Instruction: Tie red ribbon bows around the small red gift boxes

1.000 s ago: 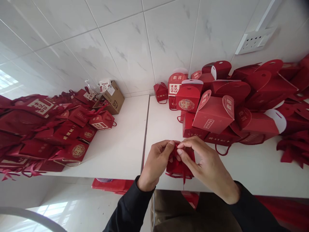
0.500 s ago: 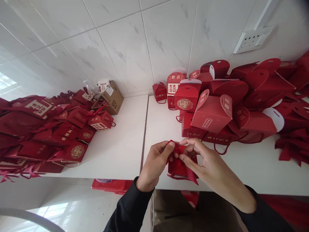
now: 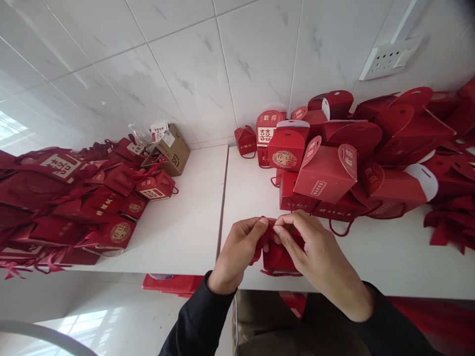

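Note:
A small red gift box (image 3: 278, 261) with a twisted red cord handle sits near the table's front edge, partly hidden by my hands. Over its top, my left hand (image 3: 243, 244) pinches a red ribbon (image 3: 261, 246) between thumb and fingers. My right hand (image 3: 309, 244) has its thumb and index finger pressed together on the same ribbon, just right of the left thumb. The fingers cover most of the ribbon, so whether it is knotted cannot be made out.
Several red gift boxes (image 3: 326, 173) are piled at the back right, and more boxes with ribbons (image 3: 92, 207) at the left. A brown cardboard box (image 3: 174, 153) stands by the tiled wall. Loose red ribbons (image 3: 451, 222) lie far right. A seam (image 3: 222, 198) divides the white tabletop.
My right hand has closed its thumb and index finger on the ribbon near the left thumb. The ribbon tail that hung over the box's front no longer shows there.

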{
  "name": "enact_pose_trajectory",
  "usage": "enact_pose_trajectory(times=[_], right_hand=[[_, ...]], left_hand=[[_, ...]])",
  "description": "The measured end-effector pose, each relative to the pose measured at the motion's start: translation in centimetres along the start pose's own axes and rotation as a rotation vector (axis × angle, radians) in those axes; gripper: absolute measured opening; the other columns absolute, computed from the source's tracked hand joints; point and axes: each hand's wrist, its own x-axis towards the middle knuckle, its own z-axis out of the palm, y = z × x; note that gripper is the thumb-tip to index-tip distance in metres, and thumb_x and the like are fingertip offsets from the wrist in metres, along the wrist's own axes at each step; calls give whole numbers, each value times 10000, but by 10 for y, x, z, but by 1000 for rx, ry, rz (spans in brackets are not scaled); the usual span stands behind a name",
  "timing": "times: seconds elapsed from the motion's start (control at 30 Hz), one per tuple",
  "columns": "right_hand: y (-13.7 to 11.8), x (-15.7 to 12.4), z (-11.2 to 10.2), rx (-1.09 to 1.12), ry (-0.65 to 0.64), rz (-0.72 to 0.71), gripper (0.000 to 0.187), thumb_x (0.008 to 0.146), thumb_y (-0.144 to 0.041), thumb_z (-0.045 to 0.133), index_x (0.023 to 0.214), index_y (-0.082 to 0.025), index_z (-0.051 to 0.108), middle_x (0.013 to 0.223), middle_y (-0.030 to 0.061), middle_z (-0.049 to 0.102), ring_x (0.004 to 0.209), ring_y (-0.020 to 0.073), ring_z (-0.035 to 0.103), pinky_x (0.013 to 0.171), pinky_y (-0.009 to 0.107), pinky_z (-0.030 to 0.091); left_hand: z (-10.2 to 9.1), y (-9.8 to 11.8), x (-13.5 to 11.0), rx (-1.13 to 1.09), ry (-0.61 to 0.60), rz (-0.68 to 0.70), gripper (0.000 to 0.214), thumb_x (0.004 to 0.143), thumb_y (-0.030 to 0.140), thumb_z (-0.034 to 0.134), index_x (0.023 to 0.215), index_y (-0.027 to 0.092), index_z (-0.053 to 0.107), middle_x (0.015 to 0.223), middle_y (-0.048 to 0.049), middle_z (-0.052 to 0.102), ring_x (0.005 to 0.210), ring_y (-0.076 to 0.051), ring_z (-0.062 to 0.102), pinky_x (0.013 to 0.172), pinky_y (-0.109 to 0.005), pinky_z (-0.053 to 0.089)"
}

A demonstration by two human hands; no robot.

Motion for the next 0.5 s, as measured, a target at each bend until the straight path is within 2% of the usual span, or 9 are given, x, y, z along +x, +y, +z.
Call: enact_pose_trajectory(times=[0.1, 0.23, 0.37, 0.5], right_hand=[[4, -5, 1, -50, 31, -116, 70, 1066, -197, 526, 1019, -246, 545, 945, 40, 664, 895, 224, 638, 833, 385, 492], [12, -11, 0, -79, 5, -212, 85, 1056, -173, 541, 1083, -251, 558, 1056, 72, 655, 987, 240, 644, 888, 406, 513], [14, -11, -4, 21, -43, -94, 55, 1047, -225, 550, 1080, -265, 567, 1154, 70, 652, 1133, 241, 648, 956, 405, 533], [12, -9, -8, 111, -125, 84, 220, 987, -226, 538, 1199, -286, 530, 1160, 31, 711, 1104, 218, 699, 928, 391, 565]], left_hand=[[-2, -3, 1, -108, 5, -33, 417, 926, 529, 626, 986, 143, 774, 666, -6, 557, 590, -106, 453, 466, -232, 293], [-4, -6, 2, -191, -3, -29, 384, 860, 489, 735, 1029, 147, 784, 768, -29, 621, 683, -108, 520, 526, -219, 351], [-3, -6, 2, -159, -16, -32, 316, 795, 374, 813, 1013, 149, 771, 781, -24, 662, 657, -86, 518, 538, -212, 338], [-2, -6, 1, -156, -14, 15, 268, 780, 253, 806, 1017, 143, 744, 908, -57, 742, 695, -84, 575, 595, -206, 411]])
